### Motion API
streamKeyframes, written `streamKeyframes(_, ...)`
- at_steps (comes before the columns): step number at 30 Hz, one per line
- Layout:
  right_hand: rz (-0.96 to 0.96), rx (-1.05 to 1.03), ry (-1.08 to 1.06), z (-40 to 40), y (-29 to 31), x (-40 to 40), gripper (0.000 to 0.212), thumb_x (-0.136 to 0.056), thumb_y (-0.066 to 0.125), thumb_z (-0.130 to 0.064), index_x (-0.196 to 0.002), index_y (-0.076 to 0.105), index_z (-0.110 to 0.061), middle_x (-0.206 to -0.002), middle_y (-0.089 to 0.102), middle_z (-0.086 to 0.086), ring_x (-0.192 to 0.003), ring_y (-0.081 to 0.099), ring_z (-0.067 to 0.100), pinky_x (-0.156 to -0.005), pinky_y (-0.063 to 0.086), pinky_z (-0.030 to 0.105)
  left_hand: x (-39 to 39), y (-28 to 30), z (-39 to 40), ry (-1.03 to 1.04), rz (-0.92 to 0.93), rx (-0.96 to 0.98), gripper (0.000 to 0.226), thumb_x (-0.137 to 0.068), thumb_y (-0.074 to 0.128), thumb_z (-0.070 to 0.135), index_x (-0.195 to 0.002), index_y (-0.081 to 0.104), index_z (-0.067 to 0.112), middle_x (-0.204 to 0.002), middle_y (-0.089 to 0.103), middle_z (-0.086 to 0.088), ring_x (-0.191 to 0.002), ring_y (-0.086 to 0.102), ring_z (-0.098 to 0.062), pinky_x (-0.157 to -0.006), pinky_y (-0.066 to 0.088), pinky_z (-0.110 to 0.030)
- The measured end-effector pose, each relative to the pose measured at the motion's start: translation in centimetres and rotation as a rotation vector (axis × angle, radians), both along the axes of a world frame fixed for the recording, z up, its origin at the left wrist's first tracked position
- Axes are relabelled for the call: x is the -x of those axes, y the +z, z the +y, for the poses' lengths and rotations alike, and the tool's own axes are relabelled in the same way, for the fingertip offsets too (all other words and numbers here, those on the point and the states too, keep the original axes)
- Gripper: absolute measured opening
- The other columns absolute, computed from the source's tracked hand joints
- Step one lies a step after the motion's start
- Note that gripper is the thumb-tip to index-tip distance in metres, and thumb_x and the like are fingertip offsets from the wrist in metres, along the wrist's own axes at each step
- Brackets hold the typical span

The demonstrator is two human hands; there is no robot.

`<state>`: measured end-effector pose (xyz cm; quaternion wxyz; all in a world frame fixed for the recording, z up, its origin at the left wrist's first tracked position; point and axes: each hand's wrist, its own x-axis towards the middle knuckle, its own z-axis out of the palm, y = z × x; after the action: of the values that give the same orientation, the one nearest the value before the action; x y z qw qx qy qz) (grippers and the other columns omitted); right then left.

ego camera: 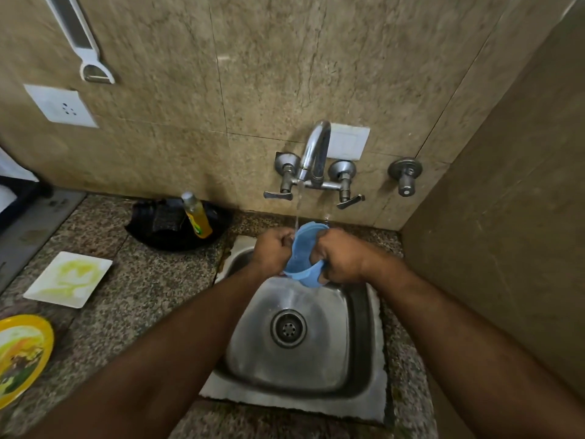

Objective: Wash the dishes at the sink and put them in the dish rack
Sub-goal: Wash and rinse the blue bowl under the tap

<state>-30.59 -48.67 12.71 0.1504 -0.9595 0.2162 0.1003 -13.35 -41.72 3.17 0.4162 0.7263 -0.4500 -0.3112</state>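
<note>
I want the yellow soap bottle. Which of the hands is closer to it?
Left. The left hand grips the blue cup just right of the soap bottle. The right hand is on the cup's far side, farther away.

At centre frame both hands grip a light blue plastic cup (304, 254) tilted over the steel sink (357, 359), the left hand (274, 251) closed on its rim, the right hand (341, 256) on its side. A thin stream from the chrome wall tap (313, 153) falls into it. At left on the speckled stone counter (136, 289) lie a soiled white square plate (68, 279) and a yellow round plate (22, 356); behind them, a yellow liquid bottle (197, 215) rests in what seems a black pan (177, 224)
</note>
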Motion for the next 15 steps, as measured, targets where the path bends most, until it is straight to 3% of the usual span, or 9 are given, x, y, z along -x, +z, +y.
streamKeyframes(3,-0.104,-0.091,0.043,0.5,-0.8,0.1,0.018,-0.067,0.089,-0.018,-0.076,0.074,-0.020,-0.070,0.056,-0.019,-0.079,0.058,0.005,-0.080,0.054,0.029,-0.8,0.7,0.2,-0.013,-0.229,-0.066,0.025,-0.095,0.061,0.023,-0.072,0.068,0.020,-0.064,0.063,0.002,-0.065,0.063,-0.017,-0.064,0.047,-0.026)
streamKeyframes(6,-0.152,-0.144,0.062,0.8,-1.0,0.1,0.015,-0.070,0.090,-0.018,-0.074,0.075,-0.019,-0.075,0.066,-0.014,-0.075,0.061,0.003,-0.077,0.050,0.022,-1.5,1.3,0.5,0.021,-0.393,-0.124,0.038,-0.099,0.064,0.038,-0.065,0.065,0.020,-0.055,0.055,0.007,-0.053,0.055,-0.011,-0.054,0.035,-0.023)
streamKeyframes(9,-0.164,-0.196,0.059,1.0,-1.2,0.0,0.017,-0.068,0.091,-0.021,-0.072,0.074,-0.019,-0.074,0.069,-0.012,-0.070,0.064,0.005,-0.071,0.048,0.017,-2.1,2.2,0.8,-0.010,-0.532,-0.188,0.053,-0.095,0.064,0.052,-0.057,0.058,0.015,-0.052,0.053,0.006,-0.053,0.056,-0.017,-0.057,0.037,-0.026)
streamKeyframes(12,-0.169,-0.225,0.052,1.6,-1.6,-0.4,0.018,-0.070,0.090,-0.023,-0.070,0.072,-0.021,-0.073,0.071,-0.010,-0.070,0.065,0.007,-0.071,0.053,0.025,-2.7,3.0,1.1,-0.028,-0.622,-0.219,0.067,-0.092,0.059,0.066,-0.050,0.049,0.014,-0.050,0.050,0.004,-0.053,0.053,-0.019,-0.057,0.037,-0.028)
streamKeyframes(15,-0.181,-0.222,0.059,2.0,-2.0,-0.9,0.021,-0.070,0.089,-0.024,-0.066,0.070,-0.020,-0.068,0.068,-0.008,-0.065,0.063,0.008,-0.066,0.050,0.024,-3.1,3.4,1.1,-0.028,-0.708,-0.262,0.077,-0.087,0.048,0.082,-0.053,0.054,0.013,-0.053,0.053,0.004,-0.059,0.058,-0.022,-0.059,0.044,-0.029)
